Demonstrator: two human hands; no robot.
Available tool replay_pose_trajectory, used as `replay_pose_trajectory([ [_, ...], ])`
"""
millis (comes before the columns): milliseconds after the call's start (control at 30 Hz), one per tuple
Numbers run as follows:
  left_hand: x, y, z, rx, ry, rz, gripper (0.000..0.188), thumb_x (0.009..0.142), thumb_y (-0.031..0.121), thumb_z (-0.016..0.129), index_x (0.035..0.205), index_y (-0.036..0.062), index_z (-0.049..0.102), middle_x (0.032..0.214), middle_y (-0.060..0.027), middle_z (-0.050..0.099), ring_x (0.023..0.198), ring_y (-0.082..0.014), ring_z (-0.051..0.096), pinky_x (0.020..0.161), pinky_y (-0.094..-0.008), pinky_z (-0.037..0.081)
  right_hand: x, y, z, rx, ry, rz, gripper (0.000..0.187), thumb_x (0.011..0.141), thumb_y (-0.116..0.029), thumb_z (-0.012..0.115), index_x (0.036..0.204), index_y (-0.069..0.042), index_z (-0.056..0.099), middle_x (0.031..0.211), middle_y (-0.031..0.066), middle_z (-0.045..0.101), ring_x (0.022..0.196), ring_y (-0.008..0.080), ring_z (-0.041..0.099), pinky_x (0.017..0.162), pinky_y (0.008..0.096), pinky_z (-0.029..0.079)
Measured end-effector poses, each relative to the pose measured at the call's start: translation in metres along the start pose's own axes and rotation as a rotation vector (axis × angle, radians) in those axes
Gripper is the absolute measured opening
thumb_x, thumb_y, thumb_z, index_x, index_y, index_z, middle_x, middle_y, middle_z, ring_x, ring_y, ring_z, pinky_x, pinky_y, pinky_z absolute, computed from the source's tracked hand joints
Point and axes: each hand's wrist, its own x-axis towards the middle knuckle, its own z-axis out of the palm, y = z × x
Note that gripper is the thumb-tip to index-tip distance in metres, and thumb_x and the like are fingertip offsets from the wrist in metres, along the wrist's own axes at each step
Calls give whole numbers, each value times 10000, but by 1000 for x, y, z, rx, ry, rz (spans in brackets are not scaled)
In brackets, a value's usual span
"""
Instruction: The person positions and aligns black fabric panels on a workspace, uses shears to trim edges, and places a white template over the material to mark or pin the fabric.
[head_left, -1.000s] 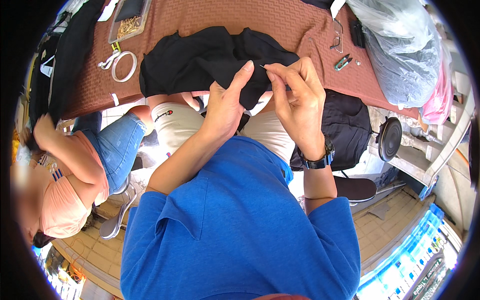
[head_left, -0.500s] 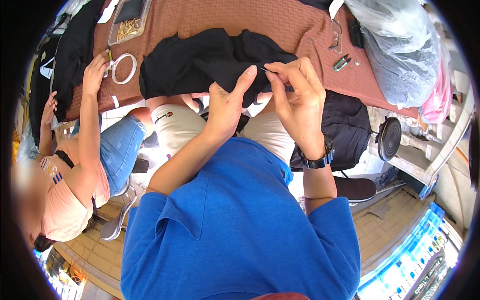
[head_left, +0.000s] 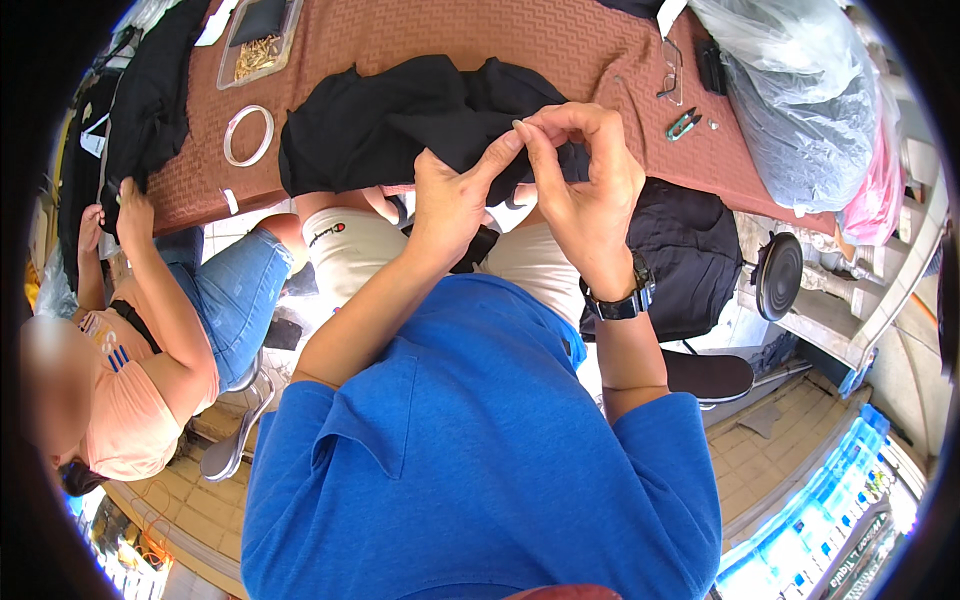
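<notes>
A black cloth [head_left: 400, 120] lies bunched on the table edge in front of me. My left hand [head_left: 447, 195] grips its near right part, thumb on top and pointing toward my right hand. My right hand [head_left: 590, 170] is closed in a pinch, with thumb and index fingertips meeting just at the left thumb's tip. The thin needle between those fingertips is barely visible now; half a second ago it showed as a fine glint. The fingers under the cloth are hidden.
Thread snips [head_left: 684, 124] and eyeglasses [head_left: 671, 75] lie right on the brown tablecloth [head_left: 400, 35], beside large plastic bags [head_left: 800, 100]. Left are a white ring [head_left: 248, 136] and a box of small golden pieces [head_left: 263, 45]. A co-worker [head_left: 140, 390] handles black fabric [head_left: 150, 90].
My right hand has moved slightly left, its pinch now against my left thumb tip. The co-worker's hand has left the white ring and come back to the black fabric at the table's edge.
</notes>
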Motion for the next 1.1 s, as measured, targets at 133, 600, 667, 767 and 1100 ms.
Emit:
replay_pose_trajectory([
  [133,-1,2,-4,8,-1,-18,151,917,162,735,932,12,737,777,10,697,593,-24,585,419,-196,401,0,3,-1,-41,-45,-34,188,776,98,723,883,0,604,820,82,650,704,202,629,634,304,514],
  [600,4,7,-16,-64,-14,-193,206,947,186,692,927,-16,724,840,-32,721,753,-70,651,664,-218,518,0,13,-7,-95,-167,-30,187,791,101,671,944,-1,641,867,119,657,817,301,631,744,380,507],
  [667,5,8,-19,-112,-8,-265,254,961,217,667,919,-29,714,830,-54,719,747,-95,671,653,-227,533,-1,15,-11,-104,-159,11,225,814,105,635,1009,-8,647,918,127,655,877,309,628,794,384,501],
  [767,6,12,-22,-208,-10,-323,294,983,231,619,980,-55,688,894,-96,718,795,-148,700,681,-277,567,-16,31,-24,-183,-244,83,416,817,86,622,1216,-26,581,1122,150,604,1048,335,582,911,400,462],
  [1100,8,13,-25,-238,-122,-378,286,954,205,639,1042,-66,658,995,-125,707,851,-177,707,630,-331,584,-56,48,1,-289,-59,-124,841,580,109,748,1352,-96,487,1188,124,585,1077,317,559,883,441,400],
])
